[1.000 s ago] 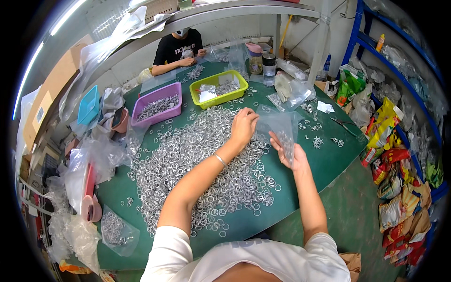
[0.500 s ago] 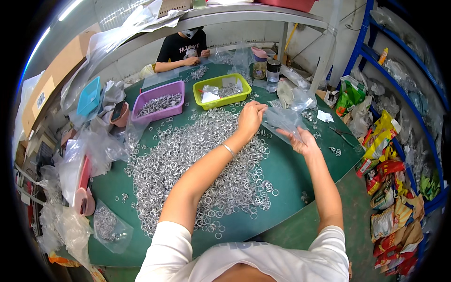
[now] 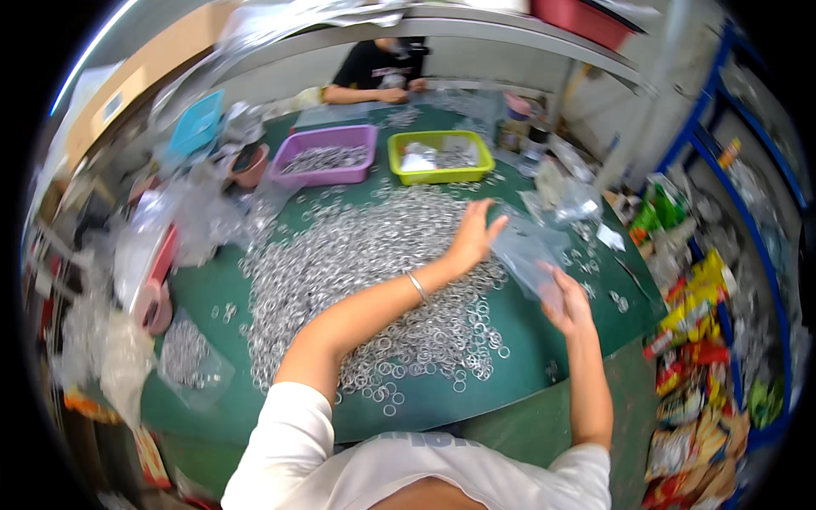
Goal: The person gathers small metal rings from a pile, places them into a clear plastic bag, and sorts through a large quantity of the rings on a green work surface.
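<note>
A big heap of small silver metal rings (image 3: 357,272) covers the middle of the green table (image 3: 476,399). My left hand (image 3: 474,236), a bangle on its wrist, hovers over the heap's right side with fingers spread, close to a clear plastic bag (image 3: 525,253). My right hand (image 3: 568,304) grips the lower edge of that bag just right of the heap. Motion blur hides whether the left fingertips touch the bag.
A purple tray (image 3: 327,157) and a yellow-green tray (image 3: 440,155) with rings stand at the back. Another person (image 3: 381,72) works at the far end. Plastic bags (image 3: 183,361) pile along the left edge; snack packets (image 3: 693,340) fill blue shelving on the right.
My left hand has lifted off the ring heap and opened its fingers beside the bag. My right hand with the bag has dropped lower and nearer to me; the view shifted.
</note>
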Demonstrator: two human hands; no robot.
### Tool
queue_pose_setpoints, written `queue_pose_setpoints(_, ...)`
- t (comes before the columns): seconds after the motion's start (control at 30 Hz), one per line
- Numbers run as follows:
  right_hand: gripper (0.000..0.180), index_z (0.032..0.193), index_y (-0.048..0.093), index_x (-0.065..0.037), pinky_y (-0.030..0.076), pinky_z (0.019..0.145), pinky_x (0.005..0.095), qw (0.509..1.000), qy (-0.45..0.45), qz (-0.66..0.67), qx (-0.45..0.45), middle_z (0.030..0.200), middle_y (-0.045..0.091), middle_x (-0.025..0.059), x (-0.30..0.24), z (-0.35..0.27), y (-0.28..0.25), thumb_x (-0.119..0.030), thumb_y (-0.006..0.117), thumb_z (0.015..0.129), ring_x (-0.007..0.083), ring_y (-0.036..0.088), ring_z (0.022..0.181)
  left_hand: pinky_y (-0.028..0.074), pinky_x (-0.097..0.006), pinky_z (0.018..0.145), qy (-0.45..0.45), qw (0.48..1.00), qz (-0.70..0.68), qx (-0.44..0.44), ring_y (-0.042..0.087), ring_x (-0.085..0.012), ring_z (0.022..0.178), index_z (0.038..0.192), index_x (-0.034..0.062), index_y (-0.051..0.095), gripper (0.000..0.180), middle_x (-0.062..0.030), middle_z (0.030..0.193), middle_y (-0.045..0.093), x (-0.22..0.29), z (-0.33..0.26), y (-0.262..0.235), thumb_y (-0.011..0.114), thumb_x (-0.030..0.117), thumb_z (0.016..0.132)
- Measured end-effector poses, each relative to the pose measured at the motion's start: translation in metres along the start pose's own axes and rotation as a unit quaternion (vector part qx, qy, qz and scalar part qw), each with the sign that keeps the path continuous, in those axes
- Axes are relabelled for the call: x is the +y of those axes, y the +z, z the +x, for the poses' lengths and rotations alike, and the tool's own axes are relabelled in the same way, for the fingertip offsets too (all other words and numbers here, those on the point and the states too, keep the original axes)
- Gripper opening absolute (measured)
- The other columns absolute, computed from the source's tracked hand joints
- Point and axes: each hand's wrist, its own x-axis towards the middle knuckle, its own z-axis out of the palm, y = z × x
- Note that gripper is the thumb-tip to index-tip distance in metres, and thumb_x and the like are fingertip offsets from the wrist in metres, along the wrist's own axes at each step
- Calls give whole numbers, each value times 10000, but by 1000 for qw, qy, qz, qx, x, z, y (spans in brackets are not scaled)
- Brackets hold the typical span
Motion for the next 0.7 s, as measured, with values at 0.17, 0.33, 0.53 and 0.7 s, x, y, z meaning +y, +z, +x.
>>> queue_pose_setpoints(0.17,438,1273,443,-22,410,407,236,959,-125,-252,41,728,623,121,31,-29,38,-327,416,959,147,551,478,439,-364,911,-333,883,-277,-181,542,-277,1071,1171,-56,490,700,-205,1124,564,14,-59,-45,450,577,871)
queue_pose_setpoints(0.33,400,1262,435,15,414,454,222,917,-134,-367,-78,783,640,132,64,-46,59,-253,417,965,140,582,545,516,-271,727,-326,797,-398,-316,629,-169,863,1109,-27,568,355,-124,1010,639,39,-117,-125,615,231,869)
queue_pose_setpoints(0.53,342,1240,454,32,428,479,206,898,-127,-384,-173,810,647,118,97,-36,87,-132,452,939,120,590,589,541,-285,724,-305,891,-315,-114,651,-168,810,1076,-1,605,250,-126,951,659,27,-161,-233,595,131,864)
queue_pose_setpoints(0.7,295,1187,515,24,432,482,196,868,-156,-452,-134,800,649,96,109,-27,82,-96,473,920,104,586,584,532,-284,719,-326,849,-304,283,624,-185,797,1094,-75,538,247,-163,975,629,-14,-174,-353,495,14,867)
